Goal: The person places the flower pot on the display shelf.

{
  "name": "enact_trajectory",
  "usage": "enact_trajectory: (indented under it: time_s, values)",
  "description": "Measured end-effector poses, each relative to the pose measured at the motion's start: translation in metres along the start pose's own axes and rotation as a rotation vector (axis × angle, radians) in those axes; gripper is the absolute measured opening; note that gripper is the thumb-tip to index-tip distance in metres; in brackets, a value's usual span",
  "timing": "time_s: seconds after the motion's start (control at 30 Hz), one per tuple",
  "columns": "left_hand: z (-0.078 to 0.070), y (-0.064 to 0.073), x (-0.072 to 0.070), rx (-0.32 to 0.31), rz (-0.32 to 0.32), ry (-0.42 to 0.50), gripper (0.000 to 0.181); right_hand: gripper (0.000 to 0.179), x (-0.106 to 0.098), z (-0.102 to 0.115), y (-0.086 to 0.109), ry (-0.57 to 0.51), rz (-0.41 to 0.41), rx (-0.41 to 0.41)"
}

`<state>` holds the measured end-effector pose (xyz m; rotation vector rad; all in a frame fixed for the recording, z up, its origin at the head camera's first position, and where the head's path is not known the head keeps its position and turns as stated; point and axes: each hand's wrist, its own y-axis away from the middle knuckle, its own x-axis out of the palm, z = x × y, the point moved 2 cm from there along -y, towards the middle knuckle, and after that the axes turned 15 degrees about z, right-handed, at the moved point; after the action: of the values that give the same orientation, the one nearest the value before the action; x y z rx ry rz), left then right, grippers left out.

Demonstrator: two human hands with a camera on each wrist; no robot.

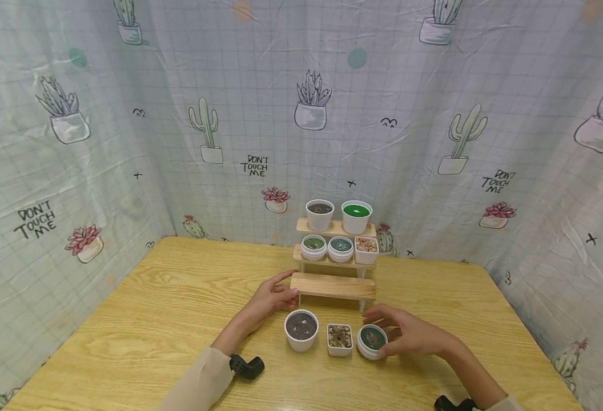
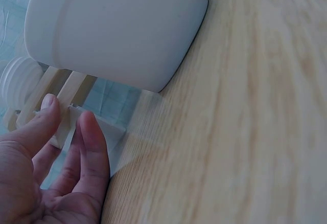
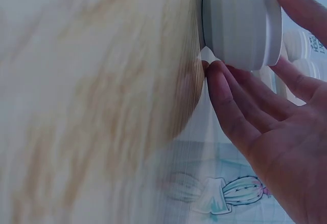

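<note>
My left hand (image 1: 266,299) holds the left end of the lowest step of a wooden tiered stand (image 1: 332,286); in the left wrist view its thumb and fingers curve about that end. My right hand (image 1: 413,333) curls round a short round white pot (image 1: 370,341) with a dark green top, thumb at the near side and fingers behind. The pot stands on the table. To its left are a square white pot (image 1: 340,340) of pebbles and a taller white pot (image 1: 301,330) with a grey top. That taller pot partly hides the stand in the left wrist view.
Two tall white pots, one grey-topped (image 1: 319,216) and one green-topped (image 1: 356,217), stand on the top step. The middle step bears two round pots (image 1: 314,247) and a square pot (image 1: 366,250). A cactus-print curtain (image 1: 260,74) hangs behind the wooden table (image 1: 142,319).
</note>
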<state>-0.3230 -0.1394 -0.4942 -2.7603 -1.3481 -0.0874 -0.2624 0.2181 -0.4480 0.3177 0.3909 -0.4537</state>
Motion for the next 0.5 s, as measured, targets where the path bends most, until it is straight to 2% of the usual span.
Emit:
enact_trajectory:
  time_s: [0.5]
  values:
    - [0.0003,0.0,0.0002,0.0,0.003,0.001,0.074,0.07,0.0021,-0.0013,-0.0023,0.024,0.026,-0.01]
